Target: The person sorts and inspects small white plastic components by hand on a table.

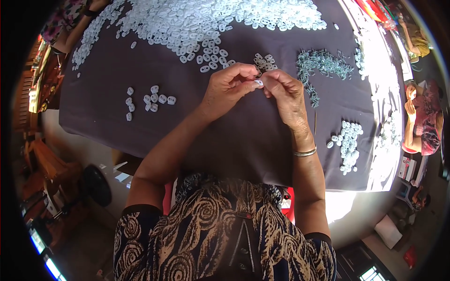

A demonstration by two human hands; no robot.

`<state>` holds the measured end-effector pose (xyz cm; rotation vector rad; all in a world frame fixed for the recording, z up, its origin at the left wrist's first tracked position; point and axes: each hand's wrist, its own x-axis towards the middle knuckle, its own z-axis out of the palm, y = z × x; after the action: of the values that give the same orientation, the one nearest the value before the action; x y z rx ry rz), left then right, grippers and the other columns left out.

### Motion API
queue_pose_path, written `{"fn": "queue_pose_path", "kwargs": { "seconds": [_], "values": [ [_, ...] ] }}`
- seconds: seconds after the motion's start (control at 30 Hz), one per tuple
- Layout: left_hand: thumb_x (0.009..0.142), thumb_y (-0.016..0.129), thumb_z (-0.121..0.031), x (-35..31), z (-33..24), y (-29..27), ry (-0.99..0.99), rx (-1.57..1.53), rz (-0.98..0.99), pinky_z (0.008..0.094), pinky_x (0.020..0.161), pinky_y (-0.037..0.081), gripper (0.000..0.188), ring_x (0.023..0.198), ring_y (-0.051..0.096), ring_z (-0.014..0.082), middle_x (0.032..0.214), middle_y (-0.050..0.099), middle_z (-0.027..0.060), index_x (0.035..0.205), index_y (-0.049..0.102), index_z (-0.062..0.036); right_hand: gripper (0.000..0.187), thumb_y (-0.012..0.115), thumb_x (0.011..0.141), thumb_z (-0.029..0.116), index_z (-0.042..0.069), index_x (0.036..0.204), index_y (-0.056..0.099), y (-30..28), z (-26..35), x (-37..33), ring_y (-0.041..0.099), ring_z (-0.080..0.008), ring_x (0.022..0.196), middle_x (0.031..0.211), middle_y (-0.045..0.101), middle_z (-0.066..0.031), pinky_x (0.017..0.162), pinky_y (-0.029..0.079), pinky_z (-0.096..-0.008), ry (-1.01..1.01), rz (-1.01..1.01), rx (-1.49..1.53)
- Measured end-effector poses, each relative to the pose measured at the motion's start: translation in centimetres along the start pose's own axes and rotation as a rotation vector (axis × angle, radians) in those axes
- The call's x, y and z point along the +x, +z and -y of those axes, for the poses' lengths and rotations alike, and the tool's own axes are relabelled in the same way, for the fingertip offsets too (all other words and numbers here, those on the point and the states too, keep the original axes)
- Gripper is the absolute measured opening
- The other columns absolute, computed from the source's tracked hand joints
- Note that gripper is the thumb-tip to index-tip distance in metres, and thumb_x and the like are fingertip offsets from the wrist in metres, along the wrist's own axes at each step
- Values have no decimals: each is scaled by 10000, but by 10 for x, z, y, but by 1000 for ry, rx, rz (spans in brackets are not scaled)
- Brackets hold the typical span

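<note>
Over a dark cloth-covered table [234,140], a person's 2 bare hands meet at a small white oval piece [258,83]. The left hand [230,88] pinches it between thumb and fingertip, its other fingers curled. The right hand [287,96] is drawn narrow at the piece's right side, thumb and fingers close together; whether it grips the piece too, or something smaller, cannot be told.

Just beyond the fingertips lies a little cluster of pale, holed pieces [266,62]. Farther out, past both hands, spreads a broad heap of white oval pieces [220,21], its loose edge trailing toward the left hand. To the right hand's right sits a pile of small grey-green metallic parts [326,63], and beside the right wrist lies a thin brown stick [315,122]. A metal bangle [305,152] circles the right forearm. Well to the left of the left hand is a scattered group of white pieces [153,98]; right of the right forearm, nearer the body, is a denser batch [348,145]. Across the table's sunlit right side, well apart from the hands, sits another person [426,112] in a red patterned top.
</note>
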<state>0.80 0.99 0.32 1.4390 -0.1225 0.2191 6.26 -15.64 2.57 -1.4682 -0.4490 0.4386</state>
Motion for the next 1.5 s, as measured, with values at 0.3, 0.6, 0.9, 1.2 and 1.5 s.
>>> {"fn": "queue_pose_path", "kwargs": {
  "seconds": [0.3,0.6,0.9,1.2,1.5],
  "values": [
    [831,669,28,4,2,-11,150,64,106,192,677,472,104,784,570,74,871,584,25,922,651,-18,106,650,885,115,22,934,636,-6,-8,3,539,-76,650,819,603,-15,581,475,-203,171,145,352],
    [831,661,42,1,4,-10,28,26,60,209,713,497,194,812,569,71,938,577,22,1008,633,-31,64,670,860,79,36,908,663,-2,-14,3,549,-71,645,783,628,-14,537,478,-223,75,44,241],
    [827,655,52,1,8,-2,20,3,-7,189,679,478,311,814,571,53,930,607,7,1116,578,-35,70,673,861,71,43,924,686,7,-18,1,547,-59,654,822,649,-10,551,464,-207,-71,-93,107],
    [838,658,3,3,9,-13,-83,-24,-2,215,623,489,296,776,612,93,900,641,41,1122,585,-32,53,641,876,30,34,927,656,19,-20,4,537,-46,638,785,626,4,575,461,-201,-375,-169,-268],
    [880,606,-4,-1,7,-11,-51,-70,34,232,634,496,179,804,618,116,959,621,58,1058,618,-20,61,646,838,-24,20,880,642,-26,11,-2,558,-56,703,817,644,1,640,476,-221,-267,-246,-426]
  ]
}}
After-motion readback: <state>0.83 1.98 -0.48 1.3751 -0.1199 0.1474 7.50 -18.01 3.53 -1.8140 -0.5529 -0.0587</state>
